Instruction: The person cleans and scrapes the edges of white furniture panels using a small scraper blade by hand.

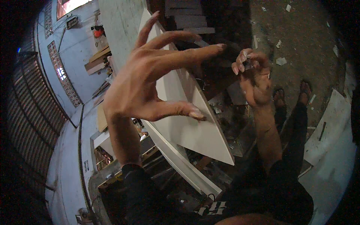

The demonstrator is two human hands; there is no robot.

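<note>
My left hand (146, 77) is raised over a long white board (198, 138), its fingers spread wide and its thumb extended above the board's face. Nothing shows in its grasp, and I cannot tell whether the thumb touches the board. The board's near end tapers to a sharp corner. To the right, past the board's edge, my right hand (255, 75) is held up with its fingers curled inward. Something small and greyish may sit among those fingertips, too dark to make out. Beside the board's left edge runs a narrow white channel-shaped strip (176, 159).
A pale worktop (122, 30) stretches away at the far left. Stacked light boards (185, 17) lie beyond my hands. White scraps (281, 61) litter the brown floor on the right, near my sandalled feet (292, 93). A large pale panel (330, 127) lies at the right.
</note>
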